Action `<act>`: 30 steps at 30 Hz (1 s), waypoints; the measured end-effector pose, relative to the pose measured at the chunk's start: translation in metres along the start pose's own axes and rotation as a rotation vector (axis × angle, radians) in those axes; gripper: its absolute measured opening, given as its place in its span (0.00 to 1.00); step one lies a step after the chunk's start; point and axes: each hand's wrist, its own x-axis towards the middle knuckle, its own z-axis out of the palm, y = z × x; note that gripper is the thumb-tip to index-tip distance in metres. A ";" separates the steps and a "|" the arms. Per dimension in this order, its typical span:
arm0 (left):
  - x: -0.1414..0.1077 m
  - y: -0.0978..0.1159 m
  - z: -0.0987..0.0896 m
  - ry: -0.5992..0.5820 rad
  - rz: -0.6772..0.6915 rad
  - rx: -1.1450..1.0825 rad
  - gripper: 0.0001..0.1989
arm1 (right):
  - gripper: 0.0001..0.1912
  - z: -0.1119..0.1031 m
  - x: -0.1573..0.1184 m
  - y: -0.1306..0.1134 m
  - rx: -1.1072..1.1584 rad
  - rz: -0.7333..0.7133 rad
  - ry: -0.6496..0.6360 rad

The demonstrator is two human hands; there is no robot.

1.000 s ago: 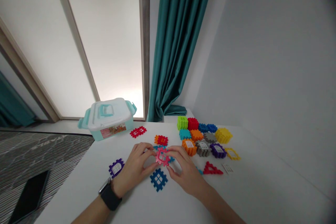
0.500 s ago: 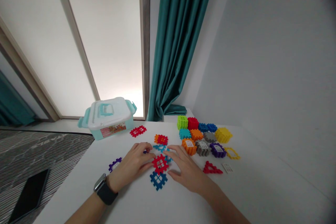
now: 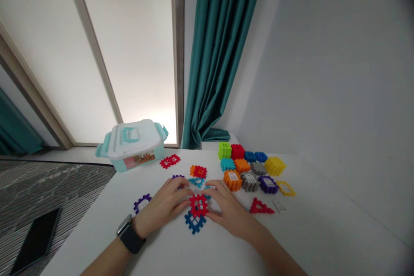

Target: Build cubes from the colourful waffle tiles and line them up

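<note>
And there, pinched the red toothed piece [image 3: 199,209] by opposite edges between left hand [image 3: 166,200] and right hand [image 3: 228,207], partly covering the blue piece [image 3: 195,224] on the counter [image 3: 223,254], presumably to steady both sides evenly!

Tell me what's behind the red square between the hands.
The red square overlaps a dark blue toothed piece from this view: its lower part shows, its upper part is covered. Anything else behind cannot be told.

The 2 forearms [image 3: 110,254] angle inward; left hand [image 3: 168,200] and right hand [image 3: 224,209] face each other, fingers [image 3: 181,192] bent.
</note>
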 end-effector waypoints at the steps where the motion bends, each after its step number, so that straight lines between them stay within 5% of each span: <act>1: 0.000 0.000 0.000 0.013 -0.009 0.002 0.09 | 0.28 0.001 0.000 0.001 0.010 0.006 0.017; 9: 0.002 0.002 0.002 0.048 -0.033 0.043 0.26 | 0.25 0.007 0.002 -0.002 0.052 0.028 0.126; 21: 0.002 0.003 0.000 0.025 0.001 0.088 0.23 | 0.28 0.004 0.001 -0.006 0.039 0.026 0.050; 30: 0.001 -0.001 -0.002 -0.026 0.057 0.118 0.21 | 0.21 -0.003 0.002 0.001 -0.013 -0.055 0.001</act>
